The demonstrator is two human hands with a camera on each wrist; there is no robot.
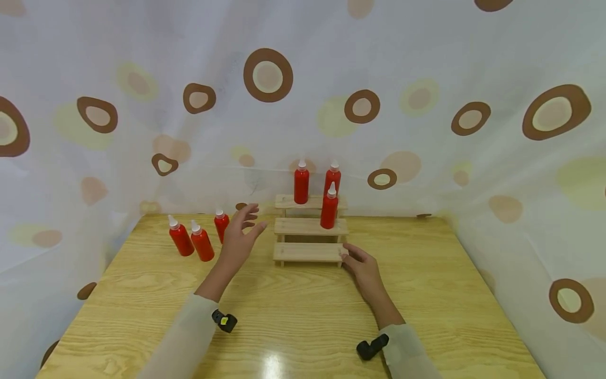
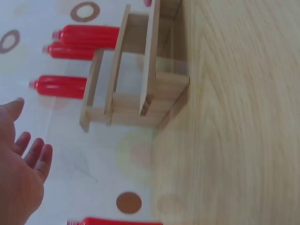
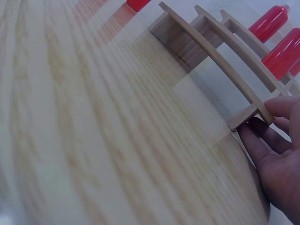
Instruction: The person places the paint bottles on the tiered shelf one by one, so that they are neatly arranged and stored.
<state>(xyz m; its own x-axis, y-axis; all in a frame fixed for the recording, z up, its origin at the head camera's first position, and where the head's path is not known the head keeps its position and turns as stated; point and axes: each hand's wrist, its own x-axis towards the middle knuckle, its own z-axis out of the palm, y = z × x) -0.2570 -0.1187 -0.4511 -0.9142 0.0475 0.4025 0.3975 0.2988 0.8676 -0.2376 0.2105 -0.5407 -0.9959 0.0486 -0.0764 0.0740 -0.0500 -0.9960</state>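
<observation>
Red bottles [image 1: 329, 212] stand in two groups about the wooden rack [image 1: 305, 252]: I count three on it and three on the table [image 1: 303, 305] to its left. On my head feed, the bottle at the right of the rack's middle tier hides much of another behind it on the top tier; the second top-tier bottle stands left of those two. I see the left hand [image 1: 238, 239] between the rack and the group on the table, fingers relaxed, thumb apart, holding nothing; it covers part of the bottle nearest the rack. The left wrist feed gives me the rack's left end panel, which the head feed does not, and just one table bottle, cut off at the frame edge. The right hand [image 1: 363, 267] grips the right end of the rack's bottom tier. Its wrist feed shows me digits tucked beneath that board's end, hard to make out from the head. As containers, the bottles look red up to the shoulder, under white nozzles; I cannot tell whether the colour is in the wall or the contents. Behind the rack hangs a patterned cloth [image 1: 268, 75].
</observation>
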